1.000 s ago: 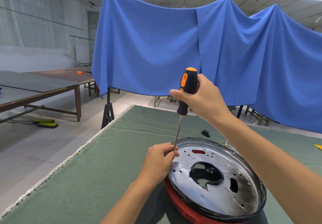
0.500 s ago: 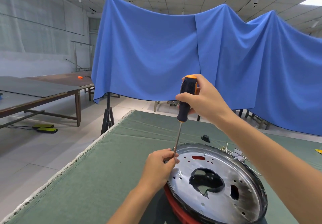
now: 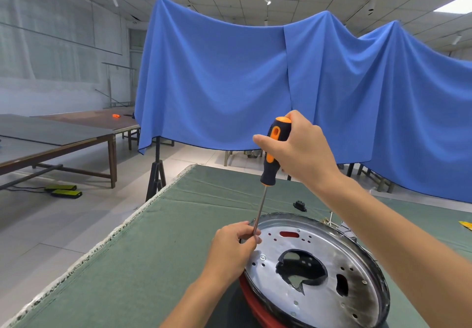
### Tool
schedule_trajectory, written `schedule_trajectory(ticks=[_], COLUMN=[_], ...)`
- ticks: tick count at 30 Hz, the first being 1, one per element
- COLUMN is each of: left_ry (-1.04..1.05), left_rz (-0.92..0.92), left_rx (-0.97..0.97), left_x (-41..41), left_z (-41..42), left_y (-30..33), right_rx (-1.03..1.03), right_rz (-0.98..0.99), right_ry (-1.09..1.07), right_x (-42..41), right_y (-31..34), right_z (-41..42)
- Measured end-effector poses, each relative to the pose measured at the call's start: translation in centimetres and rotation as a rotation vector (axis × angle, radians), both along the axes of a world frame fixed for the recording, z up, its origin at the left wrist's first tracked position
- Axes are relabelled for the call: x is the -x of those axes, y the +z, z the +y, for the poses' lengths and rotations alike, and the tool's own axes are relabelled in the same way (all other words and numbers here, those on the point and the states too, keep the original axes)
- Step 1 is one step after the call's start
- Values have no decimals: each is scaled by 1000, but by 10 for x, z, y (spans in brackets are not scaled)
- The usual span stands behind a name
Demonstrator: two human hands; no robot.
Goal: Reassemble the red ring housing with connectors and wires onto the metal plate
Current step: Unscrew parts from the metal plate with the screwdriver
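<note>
A round shiny metal plate (image 3: 357,258) with holes and a jagged central opening lies on the green table, on top of the red ring housing (image 3: 249,299), of which only the lower left edge shows. A screwdriver (image 3: 272,154) with a black and orange handle stands nearly upright over the plate's left rim. My right hand (image 3: 298,151) grips its handle. My left hand (image 3: 235,248) pinches the lower shaft near the tip at the plate's edge. Thin wires (image 3: 337,223) peek out behind the plate, partly hidden by my right forearm.
The green cloth-covered table (image 3: 153,263) drops off at a frayed left edge. A small black connector (image 3: 299,205) lies behind the plate. A yellow item (image 3: 466,225) sits at the far right. Blue drapes (image 3: 229,85) hang beyond; wooden tables (image 3: 63,136) stand to the left.
My right hand has shifted on the screwdriver handle, as if turning it, while my left hand stays pinched on the shaft. The camera has tilted slightly upward.
</note>
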State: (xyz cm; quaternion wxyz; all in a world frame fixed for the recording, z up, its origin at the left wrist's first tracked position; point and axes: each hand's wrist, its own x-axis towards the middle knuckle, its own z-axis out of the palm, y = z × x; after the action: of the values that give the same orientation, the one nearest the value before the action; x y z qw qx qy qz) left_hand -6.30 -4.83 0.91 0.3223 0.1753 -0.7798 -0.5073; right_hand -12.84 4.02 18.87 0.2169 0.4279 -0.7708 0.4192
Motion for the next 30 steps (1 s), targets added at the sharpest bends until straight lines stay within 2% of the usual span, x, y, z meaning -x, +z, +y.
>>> schedule_trajectory(ticks=[2,5,7,13,17,20,23,27,30], left_ry=[-14,-16,-15,-43,14,-8,65,64,58], left_rz=[8,26,29,149,185,179,121,76,53], left_rx=[-30,-63,-70,-179,-119,-151,-66,-110,-101], left_x=[0,1,2,-2,-2,-3,-2,0,1], left_z=[0,0,-1,1,2,6,6,3,0], left_y=[0,0,-1,-7,-9,-8,-9,-11,-12], right_rx=[-34,-63,-113,-302,-382,-375,-424,-490,-434], right_rz=[-6,-107,-69,90,-19,87,202,-28,91], right_ry=[-43,88,127,-103,-10,-118,-277,-38,-105], right_x=[-1,-2,-2,-7,-13,-13,-13,-14,-12], right_y=[0,3,8,19,24,26,29,32,34], right_z=[0,1,2,0,-1,0,0,-3,-5])
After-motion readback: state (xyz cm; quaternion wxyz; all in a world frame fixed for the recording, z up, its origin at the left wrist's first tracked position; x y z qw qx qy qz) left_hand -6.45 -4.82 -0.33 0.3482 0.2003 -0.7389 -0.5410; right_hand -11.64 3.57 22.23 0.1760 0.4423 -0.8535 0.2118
